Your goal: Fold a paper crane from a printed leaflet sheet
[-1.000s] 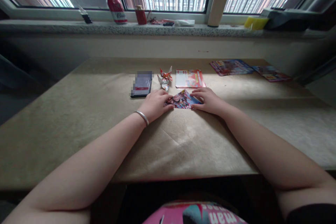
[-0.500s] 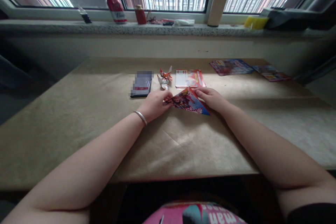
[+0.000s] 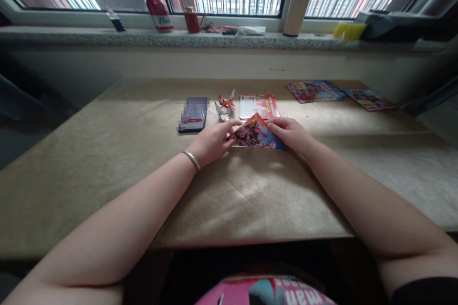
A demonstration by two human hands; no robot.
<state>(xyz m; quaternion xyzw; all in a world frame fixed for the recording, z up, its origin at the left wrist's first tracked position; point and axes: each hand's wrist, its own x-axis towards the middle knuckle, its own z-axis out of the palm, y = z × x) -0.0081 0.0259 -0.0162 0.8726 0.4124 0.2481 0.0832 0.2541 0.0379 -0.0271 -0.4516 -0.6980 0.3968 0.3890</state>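
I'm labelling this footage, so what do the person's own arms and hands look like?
The left hand and right hand are ungloved, the forearms bare. A rounded silvery metal bangle circles the left wrist; a black band, perhaps a sleeve edge, crosses the right arm.

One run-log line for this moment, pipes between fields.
left grip: at paper's left corner | right grip: on right edge | paper: folded, triangular | origami: beyond paper | phone: left of origami
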